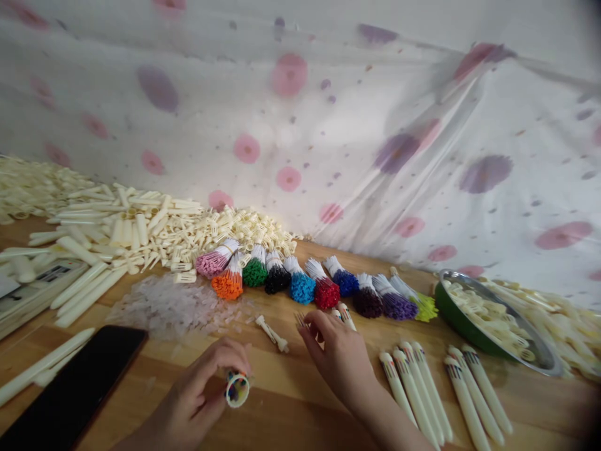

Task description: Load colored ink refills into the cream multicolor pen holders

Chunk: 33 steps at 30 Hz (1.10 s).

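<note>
My left hand [201, 382] is closed around a short cream pen barrel section [237, 391], its round open end facing me with coloured bits inside. Pinched in the fingertips of my right hand [338, 354] are a few thin pen refills [300, 320], partly hidden and blurred. Just beyond that hand lie bundles of refills, among them red [327, 291], light blue [301, 287] and orange [228, 285]. Multicolour pens [346, 316] show their tops behind the right hand. A small cream pen part [272, 333] lies between both hands.
Clear plastic pieces [173, 307] form a pile at left, near a black phone [79, 382]. Cream barrels and parts [126, 225] are heaped behind. Several pens [417, 388] lie at right, before a green-sided metal bowl [488, 319] of cream parts. A dotted plastic sheet [291, 125] hangs behind.
</note>
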### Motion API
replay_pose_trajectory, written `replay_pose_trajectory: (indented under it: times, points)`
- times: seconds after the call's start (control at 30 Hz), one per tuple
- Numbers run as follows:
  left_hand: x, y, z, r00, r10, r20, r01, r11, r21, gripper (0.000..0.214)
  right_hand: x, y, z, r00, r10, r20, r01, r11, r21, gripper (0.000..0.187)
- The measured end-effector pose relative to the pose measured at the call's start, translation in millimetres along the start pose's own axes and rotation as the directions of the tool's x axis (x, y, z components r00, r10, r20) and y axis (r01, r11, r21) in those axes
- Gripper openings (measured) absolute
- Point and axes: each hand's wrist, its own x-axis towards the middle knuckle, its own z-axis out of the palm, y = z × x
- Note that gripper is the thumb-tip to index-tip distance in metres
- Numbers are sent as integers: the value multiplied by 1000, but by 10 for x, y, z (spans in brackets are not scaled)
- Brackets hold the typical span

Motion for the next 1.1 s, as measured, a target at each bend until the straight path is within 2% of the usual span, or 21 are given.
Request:
replay_pose_trajectory:
  times: [0.07,0.17,0.23,0.27,0.33,0.4,0.63,0.8,0.93,1.1]
  points:
    - [-3,-3,-1,1000,-30,6,31,999,-36,30,-27,-104,-119,995,-89,-50,95,985,145,7]
    - [-21,3,-6,999,-54,2,54,999,6,31,-94,-321,-375,958,-262,-119,287,898,334,12]
    - [-36,4,3,997,-76,-33,78,996,49,32,-130,-455,-499,920,-363,-147,392,853,346,20]
    - [-42,4,14,995,-84,-61,88,994,58,33,-140,-507,-526,884,-439,-161,468,819,333,21]
    - [-51,6,47,987,-102,-127,109,993,50,33,-142,-571,-508,816,-540,-205,578,768,275,20]
    - [-55,12,83,976,-121,-179,131,990,44,34,-134,-593,-434,779,-582,-235,625,750,215,18]
    - [-75,3,129,969,-146,-197,175,975,139,35,-156,-607,-272,823,-555,-119,567,806,169,17]
    - [-55,-2,123,978,-94,-184,141,954,263,37,-169,-611,-211,834,-552,-30,550,823,144,20]
    - [-31,20,111,988,-68,-137,112,932,346,41,-169,-581,-151,848,-530,18,521,838,163,18]
    - [-28,37,98,993,-76,-93,105,922,374,45,-167,-561,-113,852,-523,32,510,842,173,18]
